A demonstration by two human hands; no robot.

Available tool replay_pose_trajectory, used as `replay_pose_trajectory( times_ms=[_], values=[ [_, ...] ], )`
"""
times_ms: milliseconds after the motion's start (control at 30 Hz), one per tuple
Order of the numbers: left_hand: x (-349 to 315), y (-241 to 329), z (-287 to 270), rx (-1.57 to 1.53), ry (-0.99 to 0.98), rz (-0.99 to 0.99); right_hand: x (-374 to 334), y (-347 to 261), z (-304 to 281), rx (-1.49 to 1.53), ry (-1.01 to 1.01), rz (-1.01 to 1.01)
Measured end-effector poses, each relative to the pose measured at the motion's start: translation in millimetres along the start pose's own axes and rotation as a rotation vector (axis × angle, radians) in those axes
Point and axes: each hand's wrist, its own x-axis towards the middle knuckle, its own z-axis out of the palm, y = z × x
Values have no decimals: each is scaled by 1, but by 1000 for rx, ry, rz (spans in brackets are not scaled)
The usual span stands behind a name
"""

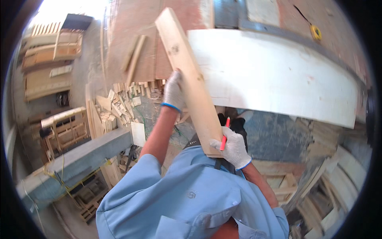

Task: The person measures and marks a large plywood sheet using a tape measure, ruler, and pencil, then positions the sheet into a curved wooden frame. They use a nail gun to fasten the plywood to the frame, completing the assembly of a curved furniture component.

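A long pale wooden board (190, 79) with a dark knot slants up and away from my body. My left hand (174, 89), in a white knit glove with a blue cuff, is closed on its left edge about midway along. At the near end, my right hand (234, 148), gloved the same way, grips the board's right side. A red pencil (225, 133) sticks up between the fingers of that right hand. The fingers under the board are hidden.
Right of the board lies a white panel (274, 67) on the bench, with a yellow tape measure (316, 32) beyond it. Two wood strips (135, 57) rest at the far left of the bench. Offcuts (115, 107) pile below, near a grey beam (79, 159). Wooden frames (65, 127) stand left.
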Motion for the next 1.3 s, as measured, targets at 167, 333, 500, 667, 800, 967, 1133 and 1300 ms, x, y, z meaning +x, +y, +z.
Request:
replay_pose_trajectory(
  times_ms=[167,333,500,667,800,967,1133,1300],
  values=[
    [-9,-11,-32,-56,15,7,20,-5,17,136,-30,-1],
    [64,29,-91,522,24,296,32,-7,36,252,-30,67],
    [170,133,-225,1464,97,537,25,-15,0,550,-37,286],
    [182,197,-214,1580,382,584,-1,38,-59,677,263,393],
    [159,171,-174,1690,466,654,-31,112,-104,322,660,357],
    [97,95,-142,1673,507,746,-54,171,-153,954,1109,513],
    [53,34,-94,1548,346,778,-63,207,-203,1079,1094,616],
    [-6,-17,25,1473,55,769,-42,219,-237,1163,1024,464]
  ],
)
